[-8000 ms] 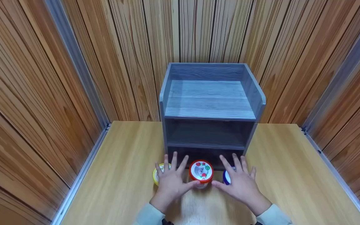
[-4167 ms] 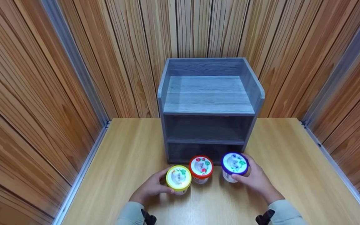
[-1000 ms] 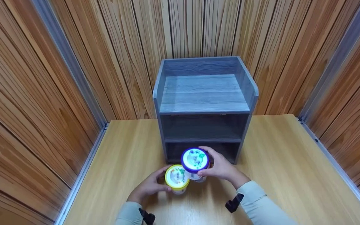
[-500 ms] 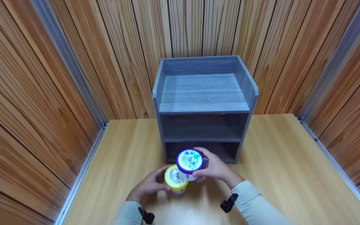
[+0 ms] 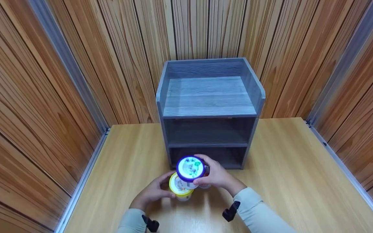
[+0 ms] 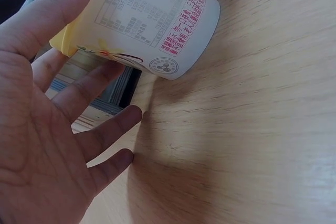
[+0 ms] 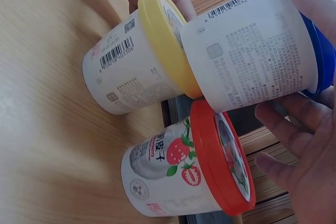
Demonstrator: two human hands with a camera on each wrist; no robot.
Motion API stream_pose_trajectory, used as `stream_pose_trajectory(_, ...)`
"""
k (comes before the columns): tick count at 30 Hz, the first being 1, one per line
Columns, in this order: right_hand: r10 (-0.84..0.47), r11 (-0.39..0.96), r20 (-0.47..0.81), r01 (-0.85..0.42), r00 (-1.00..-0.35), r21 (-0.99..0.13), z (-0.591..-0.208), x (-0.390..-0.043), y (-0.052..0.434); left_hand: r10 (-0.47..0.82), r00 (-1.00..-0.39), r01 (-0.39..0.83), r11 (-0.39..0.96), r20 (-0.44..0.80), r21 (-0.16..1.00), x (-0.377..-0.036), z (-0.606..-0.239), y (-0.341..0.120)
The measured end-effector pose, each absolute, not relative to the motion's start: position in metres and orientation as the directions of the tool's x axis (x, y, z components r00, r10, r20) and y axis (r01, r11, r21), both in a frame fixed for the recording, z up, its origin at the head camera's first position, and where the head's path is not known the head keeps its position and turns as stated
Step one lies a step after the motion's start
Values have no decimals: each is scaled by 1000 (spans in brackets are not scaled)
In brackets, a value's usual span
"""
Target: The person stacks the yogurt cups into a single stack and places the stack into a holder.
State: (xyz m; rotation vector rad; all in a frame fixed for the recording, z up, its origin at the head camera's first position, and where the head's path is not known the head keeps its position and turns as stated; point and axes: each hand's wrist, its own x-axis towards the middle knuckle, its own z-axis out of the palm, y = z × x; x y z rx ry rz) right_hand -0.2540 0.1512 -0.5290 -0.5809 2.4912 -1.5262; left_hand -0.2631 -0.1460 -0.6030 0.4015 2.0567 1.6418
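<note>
My right hand (image 5: 217, 176) grips a white tub with a blue lid (image 5: 190, 167), thumb on the near side and fingers behind. Its base sits right at the lid of the yellow-lidded tub (image 5: 176, 185), covering part of that lid in the head view. That lower tub stands upright on the table, held at its lid by the thumb and fingers of my left hand (image 5: 152, 194). In the right wrist view a red-lidded tub (image 7: 178, 166) with strawberries on its label stands close beside it. From the head, the red-lidded tub is mostly hidden behind my right hand.
A grey wooden shelf unit (image 5: 209, 97) with a top tray and two lower compartments stands just behind the tubs. Bare table surface (image 5: 290, 168) extends to both sides. Wood-panelled walls (image 5: 44, 81) close in the back and sides.
My right hand first took hold of the blue-lidded tub at the right, then carried it left across the red-lidded one and over the yellow lid. My left hand took hold of the yellow-lidded tub.
</note>
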Motion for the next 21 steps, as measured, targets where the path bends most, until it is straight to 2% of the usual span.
stream_pose_trajectory(7, -420, 391, 58, -238, -906, -889, -528, -253, 145, 528, -835, -38, 224, -155, 974, -262, -602, -148)
stream_pose_trajectory(15, -422, 417, 26, -220, -906, -882, -530, -254, 138, 484, -845, -104, 266, -226, 958, -262, -600, -148)
stream_pose_trajectory(21, -420, 416, 0, -193, -907, -889, -530, -255, 133, 473, -850, -101, 286, -232, 953, -262, -600, -147)
